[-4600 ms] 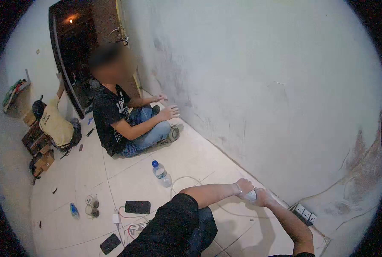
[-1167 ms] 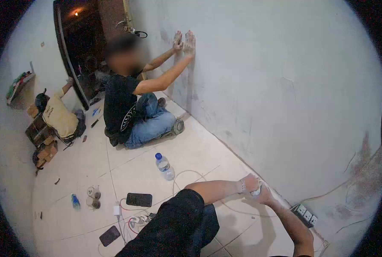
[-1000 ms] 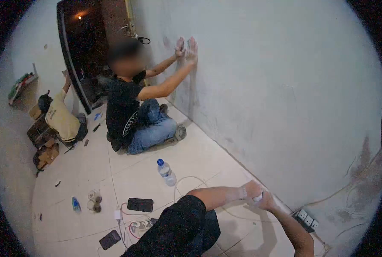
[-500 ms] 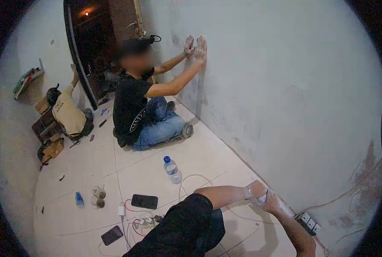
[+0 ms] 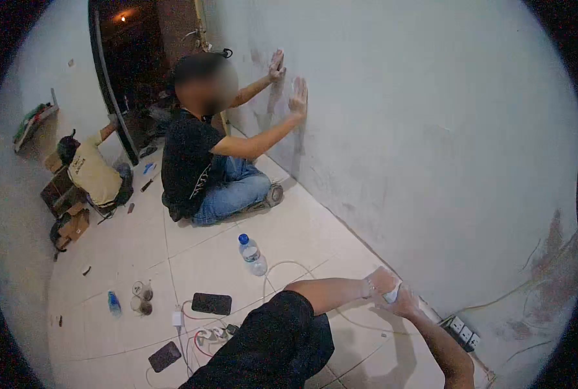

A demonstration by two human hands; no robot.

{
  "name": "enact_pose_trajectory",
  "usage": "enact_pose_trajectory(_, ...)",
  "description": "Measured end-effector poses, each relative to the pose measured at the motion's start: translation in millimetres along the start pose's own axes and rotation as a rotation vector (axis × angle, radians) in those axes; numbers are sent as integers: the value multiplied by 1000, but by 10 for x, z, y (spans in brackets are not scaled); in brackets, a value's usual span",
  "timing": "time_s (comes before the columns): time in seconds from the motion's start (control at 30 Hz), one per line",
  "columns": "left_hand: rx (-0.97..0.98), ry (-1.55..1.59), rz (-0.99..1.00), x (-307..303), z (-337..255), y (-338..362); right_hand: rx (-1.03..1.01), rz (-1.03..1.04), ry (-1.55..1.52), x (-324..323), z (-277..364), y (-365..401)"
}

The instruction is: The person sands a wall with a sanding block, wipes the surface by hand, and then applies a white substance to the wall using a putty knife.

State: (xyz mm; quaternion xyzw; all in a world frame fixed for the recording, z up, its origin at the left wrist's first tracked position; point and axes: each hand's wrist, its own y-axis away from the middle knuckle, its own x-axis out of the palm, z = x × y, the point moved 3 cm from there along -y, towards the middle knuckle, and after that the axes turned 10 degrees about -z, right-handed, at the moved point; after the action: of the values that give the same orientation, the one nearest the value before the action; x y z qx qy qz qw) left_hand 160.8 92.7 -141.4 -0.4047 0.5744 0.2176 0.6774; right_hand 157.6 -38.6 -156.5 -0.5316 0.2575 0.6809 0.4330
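Observation:
Low beside the foot of the wall, my left hand [image 5: 383, 281] and my right hand [image 5: 404, 303] meet, both dusted with pale powder. Between them shows a small white piece [image 5: 393, 293], too small to make out clearly; the fingers of both hands are closed around it. A bracelet is on my left wrist. The grey-white wall [image 5: 431, 162] rises just beyond my hands, with a pale cable running along the floor below my left forearm.
A co-worker in black [image 5: 188, 155] sits with both palms on the wall. Another person [image 5: 94, 172] sits by the doorway. On the floor are a water bottle [image 5: 253, 255], two phones [image 5: 212, 303], a cup-like pair [image 5: 141, 298] and a socket strip [image 5: 462, 333].
The view has shifted slightly. My hands remain together around the white piece. The co-worker's hands on the wall have moved apart, the nearer one lower.

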Motion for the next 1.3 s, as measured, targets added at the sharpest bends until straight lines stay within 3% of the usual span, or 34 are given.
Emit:
enact_pose_trajectory(0.1, 102, -134, -178, -49, -41, 17, 118, 5, -122, 58, -63, -53)
enact_pose_trajectory(0.2, 27, -14, -74, -42, -10, -66, 125, 76, -263, -34, -32, -73)
enact_pose_trajectory(0.3, 147, -192, -59, -119, -65, -69, 200, 70, -593, -307, 257, 62)
enact_pose_trajectory(0.37, 183, -163, -110, -177, -76, -67, 187, 74, -524, -83, 70, -35)
enact_pose_trajectory(0.5, 199, -103, -118, -56, -79, -72, 141, 77, -408, -264, 232, 41)
enact_pose_trajectory(0.6, 164, -45, -67, 144, -21, -85, 169, -18, -428, -117, 137, 34)
enact_pose_trajectory(0.7, 137, -115, -107, -152, -90, -19, 136, -172, -263, 172, -83, -16)
enact_pose_trajectory(0.8, 90, 125, -144, -318, -60, 34, 94, -132, -232, 151, -61, 23)
enact_pose_trajectory(0.9, 0, 62, -151, -243, -42, -3, 56, -117, -9, -283, 292, 115)
enact_pose_trajectory(1.0, -134, 173, -197, -261, -18, 3, -61, -115, -12, -267, 305, 128)
enact_pose_trajectory(1.1, -13, 30, -77, 159, 43, -12, -123, -201, 89, -37, 160, 103)
enact_pose_trajectory(1.2, -27, 184, 37, -363, -26, 30, -97, -142, 47, -114, 206, 87)
enact_pose_trajectory(1.27, 46, 32, -6, -85, 60, 71, -45, -91, 24, -64, 149, 66)
enact_pose_trajectory(1.3, 52, -70, -134, 15, 94, 56, -23, -67, 19, -66, 139, 30)
